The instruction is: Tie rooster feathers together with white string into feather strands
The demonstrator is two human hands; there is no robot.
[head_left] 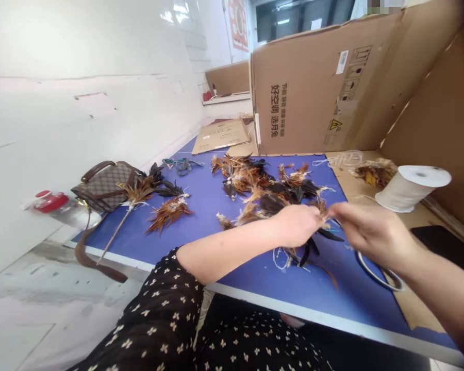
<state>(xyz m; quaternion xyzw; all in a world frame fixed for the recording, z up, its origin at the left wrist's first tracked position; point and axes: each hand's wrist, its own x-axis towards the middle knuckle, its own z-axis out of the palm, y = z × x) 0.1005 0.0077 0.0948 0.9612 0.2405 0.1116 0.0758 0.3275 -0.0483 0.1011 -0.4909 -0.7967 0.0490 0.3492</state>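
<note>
My left hand (299, 224) is closed around a small bunch of feathers (323, 210) over the right part of the blue table. Close against it, my right hand (365, 226) pinches at the bound end of the same bunch; whether it grips feathers or thread is too small to tell. Brown and black feathers (251, 178) lie in a loose heap behind my hands. Below them, dark feathers and a white string (280, 259) rest near the table's front edge. A pair of scissors (382, 273), partly hidden by my right wrist, lies beside my right hand.
A spool of white cord (410, 189) stands on cardboard at the right, near a dark flat object (446, 245). Tall cardboard (309, 98) walls the back. At the left are a brown handbag (110, 180), a red-lidded bottle (64, 206), a feather-tipped stick (116, 232) and another feather bunch (170, 211).
</note>
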